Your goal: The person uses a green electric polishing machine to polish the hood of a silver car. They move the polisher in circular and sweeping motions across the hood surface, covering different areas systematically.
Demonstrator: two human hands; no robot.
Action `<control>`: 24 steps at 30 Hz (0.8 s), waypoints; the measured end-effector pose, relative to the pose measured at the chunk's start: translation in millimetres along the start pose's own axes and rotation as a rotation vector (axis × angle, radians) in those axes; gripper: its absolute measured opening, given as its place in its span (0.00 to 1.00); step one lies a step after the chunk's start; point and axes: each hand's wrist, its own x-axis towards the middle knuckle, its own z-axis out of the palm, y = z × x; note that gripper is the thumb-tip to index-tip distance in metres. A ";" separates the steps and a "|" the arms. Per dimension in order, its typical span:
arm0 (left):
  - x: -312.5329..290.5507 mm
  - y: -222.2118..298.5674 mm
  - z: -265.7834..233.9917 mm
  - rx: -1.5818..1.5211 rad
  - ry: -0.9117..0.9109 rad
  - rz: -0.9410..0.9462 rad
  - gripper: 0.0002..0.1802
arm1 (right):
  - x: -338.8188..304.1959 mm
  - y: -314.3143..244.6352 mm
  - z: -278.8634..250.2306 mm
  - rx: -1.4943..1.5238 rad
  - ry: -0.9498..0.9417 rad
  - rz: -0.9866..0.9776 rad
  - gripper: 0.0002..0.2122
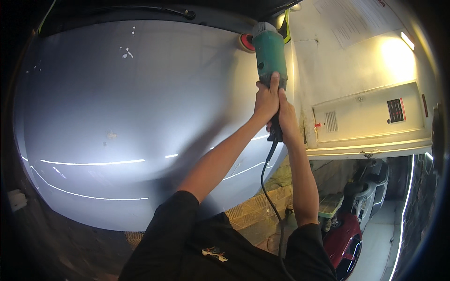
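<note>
A green corded polisher (271,52) is held out in front of me, over the far right corner of a silver-grey car hood (154,103). Its red pad (244,43) shows at the left of the tool's head, by the hood's far edge; whether it touches the paint I cannot tell. My left hand (268,100) is closed round the dark rear grip, thumb along the top. Pressed against the grip's right side, my right hand (288,117) holds it too, its fingers partly hidden. From the grip a black cord (264,182) hangs down past my right arm.
White specks (126,52) dot the hood's far left, and a wiper arm (183,12) lies beyond it. At right stands a pale wall with a cabinet door (370,114). A dark red car (344,243) and other vehicles sit at the lower right, beside tiled floor (255,208).
</note>
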 end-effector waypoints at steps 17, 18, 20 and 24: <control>-176.4 -52.2 -32.3 -0.019 -0.099 -0.073 0.55 | -164.5 79.0 10.4 0.026 0.052 0.061 0.31; -194.7 -59.6 -37.9 -0.013 -0.108 -0.069 0.55 | -182.8 88.3 15.8 0.037 0.068 0.084 0.31; -232.3 -71.6 -46.2 -0.022 -0.134 -0.095 0.54 | -222.3 104.5 24.2 0.049 0.119 0.085 0.31; -288.0 -96.2 -57.8 -0.026 -0.200 -0.123 0.55 | -281.5 129.2 36.5 0.113 0.187 0.165 0.30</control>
